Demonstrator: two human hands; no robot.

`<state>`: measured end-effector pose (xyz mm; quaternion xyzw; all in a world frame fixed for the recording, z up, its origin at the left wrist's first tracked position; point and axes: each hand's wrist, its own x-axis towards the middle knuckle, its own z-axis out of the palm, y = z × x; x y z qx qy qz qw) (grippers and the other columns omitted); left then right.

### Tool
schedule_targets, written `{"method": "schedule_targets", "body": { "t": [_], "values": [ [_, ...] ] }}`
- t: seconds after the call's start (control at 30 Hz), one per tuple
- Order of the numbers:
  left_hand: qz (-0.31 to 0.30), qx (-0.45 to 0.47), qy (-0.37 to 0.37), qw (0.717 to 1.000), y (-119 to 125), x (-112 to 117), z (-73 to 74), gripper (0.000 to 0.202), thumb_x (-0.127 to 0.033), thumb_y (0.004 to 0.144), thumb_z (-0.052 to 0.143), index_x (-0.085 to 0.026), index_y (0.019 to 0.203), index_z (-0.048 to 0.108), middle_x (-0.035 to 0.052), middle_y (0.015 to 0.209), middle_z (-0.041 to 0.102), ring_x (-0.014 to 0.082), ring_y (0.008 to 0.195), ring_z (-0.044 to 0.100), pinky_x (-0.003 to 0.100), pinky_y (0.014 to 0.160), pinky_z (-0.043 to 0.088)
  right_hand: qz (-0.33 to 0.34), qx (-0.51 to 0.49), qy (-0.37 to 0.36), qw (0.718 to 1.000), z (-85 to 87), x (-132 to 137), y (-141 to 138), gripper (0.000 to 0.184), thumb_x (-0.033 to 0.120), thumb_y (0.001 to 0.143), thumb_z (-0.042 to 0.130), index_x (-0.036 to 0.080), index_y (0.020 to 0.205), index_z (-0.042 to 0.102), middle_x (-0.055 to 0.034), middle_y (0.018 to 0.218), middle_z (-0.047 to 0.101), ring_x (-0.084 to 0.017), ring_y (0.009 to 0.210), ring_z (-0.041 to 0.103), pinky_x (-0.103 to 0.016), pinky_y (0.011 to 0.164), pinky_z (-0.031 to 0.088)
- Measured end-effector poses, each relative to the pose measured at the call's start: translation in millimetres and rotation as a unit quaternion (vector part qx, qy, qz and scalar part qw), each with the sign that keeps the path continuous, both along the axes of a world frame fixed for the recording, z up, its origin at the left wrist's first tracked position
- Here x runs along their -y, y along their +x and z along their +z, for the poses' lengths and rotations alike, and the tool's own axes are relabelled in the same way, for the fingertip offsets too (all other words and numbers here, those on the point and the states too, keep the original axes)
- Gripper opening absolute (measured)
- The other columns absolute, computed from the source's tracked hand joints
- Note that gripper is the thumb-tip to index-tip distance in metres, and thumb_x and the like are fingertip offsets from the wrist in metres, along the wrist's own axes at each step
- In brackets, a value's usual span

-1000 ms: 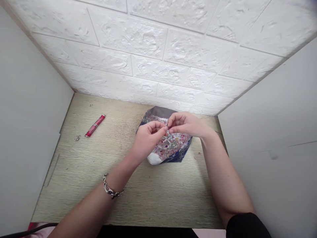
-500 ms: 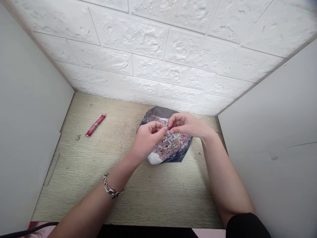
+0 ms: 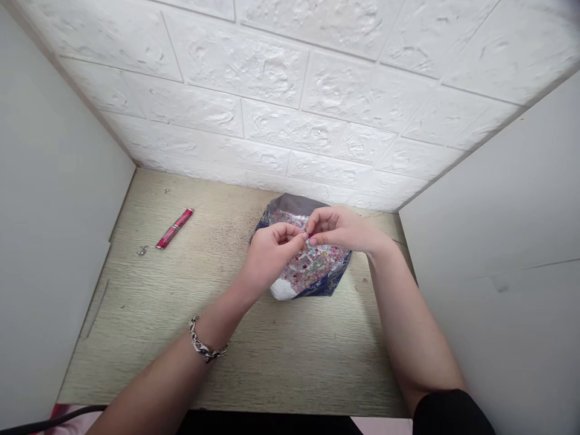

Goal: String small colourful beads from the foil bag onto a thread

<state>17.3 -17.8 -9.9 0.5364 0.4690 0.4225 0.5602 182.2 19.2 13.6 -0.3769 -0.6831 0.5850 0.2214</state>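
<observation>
My left hand [image 3: 274, 251] is closed in a pinch over the bag of beads; what its fingertips hold is too small to make out. Facing it from the right, my right hand [image 3: 338, 228] pinches a small purple bead [image 3: 310, 236] between thumb and forefinger. The fingertips of both hands meet or nearly meet. Beneath them lies an opened dark blue and silver bag [image 3: 334, 283], spread with many small beads [image 3: 312, 266] in pink, white, red and clear tones. Part of the bag is hidden by the hands.
On the left of the wooden table [image 3: 217, 199] lies a red tube-shaped packet [image 3: 174, 228]. Small shiny metal bits [image 3: 142, 250] rest beside it. A white brick-pattern wall [image 3: 272, 121] closes off the back, and pale panels [image 3: 493, 241] stand on both sides.
Both hands stay almost in place, with only slight movement at the fingertips. The pale blue-green bit seen below the fingertips earlier shows less now.
</observation>
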Motion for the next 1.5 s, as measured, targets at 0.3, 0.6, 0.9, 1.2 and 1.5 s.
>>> {"method": "schedule_targets", "body": {
  "t": [0.3, 0.6, 0.9, 1.2, 1.5],
  "values": [
    [-0.011, 0.033, -0.048, 0.998, -1, -3, 2.6, 0.022, -0.034, 0.065, 0.061, -0.012, 0.066, 0.062, 0.0006, 0.058, 0.060, 0.0016, 0.037, 0.039, 0.017, 0.038, 0.030, -0.029, 0.051, 0.072, 0.996, 7.6, 7, -6, 0.011, 0.020, 0.064, 0.061, 0.016, 0.073, 0.056, 0.0000, 0.067, 0.062, -0.011, 0.067, 0.057, -0.023, 0.058, 0.043],
    [-0.093, 0.190, -0.117, 0.970, -6, -6, 0.2, 0.021, -0.033, 0.065, 0.062, -0.013, 0.061, 0.060, -0.0025, 0.054, 0.054, -0.0017, 0.035, 0.029, 0.016, 0.034, 0.017, -0.074, 0.111, 0.293, 0.947, 22.4, 18, -11, 0.007, 0.024, 0.068, 0.061, 0.019, 0.069, 0.065, -0.0007, 0.070, 0.060, -0.011, 0.065, 0.054, -0.024, 0.060, 0.041],
    [-0.087, 0.224, -0.144, 0.960, -7, -8, -0.2, 0.021, -0.030, 0.068, 0.060, -0.012, 0.059, 0.055, -0.0048, 0.050, 0.046, -0.0026, 0.034, 0.028, 0.014, 0.032, 0.014, -0.083, 0.220, 0.385, 0.892, 26.0, 23, -17, 0.016, 0.025, 0.078, 0.050, 0.018, 0.069, 0.062, -0.0002, 0.066, 0.057, -0.010, 0.062, 0.049, -0.023, 0.057, 0.033],
    [-0.055, 0.214, -0.135, 0.966, -6, -8, -2.0, 0.023, -0.037, 0.071, 0.052, -0.014, 0.067, 0.056, -0.0015, 0.060, 0.054, 0.0016, 0.039, 0.039, 0.016, 0.034, 0.019, -0.091, 0.268, 0.436, 0.854, 31.7, 32, -25, 0.024, 0.026, 0.086, 0.036, 0.016, 0.068, 0.049, -0.0017, 0.070, 0.050, -0.011, 0.064, 0.044, -0.024, 0.058, 0.029],
    [0.035, 0.236, -0.071, 0.969, -7, -12, -6.5, 0.021, -0.033, 0.072, 0.048, -0.016, 0.072, 0.059, 0.0038, 0.086, 0.063, 0.0121, 0.081, 0.056, 0.022, 0.068, 0.041, -0.233, 0.193, 0.462, 0.834, 43.0, 40, -15, 0.029, 0.038, 0.085, 0.039, 0.019, 0.065, 0.048, -0.0003, 0.059, 0.048, -0.011, 0.057, 0.044, -0.025, 0.056, 0.033]
  ]
}}
